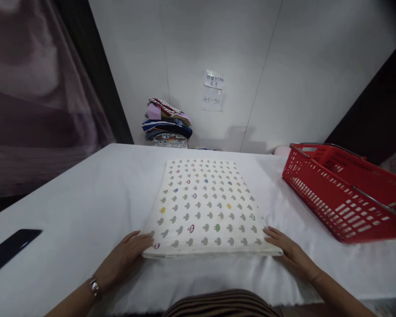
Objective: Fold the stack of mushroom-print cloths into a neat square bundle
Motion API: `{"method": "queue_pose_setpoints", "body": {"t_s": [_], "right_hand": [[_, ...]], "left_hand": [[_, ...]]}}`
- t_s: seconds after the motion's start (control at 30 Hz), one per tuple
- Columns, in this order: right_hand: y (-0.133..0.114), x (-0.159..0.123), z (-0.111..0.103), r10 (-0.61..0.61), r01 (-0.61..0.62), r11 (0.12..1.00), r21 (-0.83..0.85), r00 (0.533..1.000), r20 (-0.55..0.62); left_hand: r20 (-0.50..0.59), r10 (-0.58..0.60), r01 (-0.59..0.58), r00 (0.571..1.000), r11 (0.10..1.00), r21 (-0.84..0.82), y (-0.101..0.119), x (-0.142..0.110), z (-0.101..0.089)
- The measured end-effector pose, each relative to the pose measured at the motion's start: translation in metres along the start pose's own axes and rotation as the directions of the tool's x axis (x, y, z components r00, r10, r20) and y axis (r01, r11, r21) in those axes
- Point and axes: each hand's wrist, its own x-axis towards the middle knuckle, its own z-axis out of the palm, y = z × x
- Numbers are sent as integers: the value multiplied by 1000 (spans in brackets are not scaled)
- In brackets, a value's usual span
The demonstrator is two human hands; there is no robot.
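A folded white cloth printed with small mushrooms lies flat in front of me. Most of the mushrooms are grey, and a few are red, blue, yellow or green. My left hand holds the cloth's near left corner, with part of its fingers hidden at the edge. At the near right corner, my right hand is closed on the cloth in the same way. The folded layers show along the near edge, between the two hands. A metal bracelet circles my left wrist.
A red plastic basket with metal handles stands on the right of the white-covered table. A dark flat object lies at the left edge. Folded clothes are stacked beyond the far edge, near paper notes on the wall.
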Motion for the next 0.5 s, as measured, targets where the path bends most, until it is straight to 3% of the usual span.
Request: {"method": "queue_pose_setpoints", "body": {"t_s": [0.1, 0.2, 0.3, 0.4, 0.5], "right_hand": [[-11, -6, -9, -9, 8, 1000, 11, 999, 41], [-23, -14, -21, -6, 3, 999, 35, 996, 92], [-36, -15, -37, 24, -32, 997, 72, 994, 111], [-43, 3, -59, 90, -106, 987, 124, 988, 122], [-42, 45, -83, 155, -169, 954, 246, 985, 76]], "left_hand": [[25, 26, -26, 999, 999, -21, 8, -4, -16], [126, 61, -54, 990, 997, -57, 19, -4, -39], [232, 23, 10, 972, 990, -142, 31, 3, -65], [349, -96, 197, 932, 943, -267, 30, 24, -87], [447, -215, 430, 868, 776, -461, 7, 64, -104]]}}
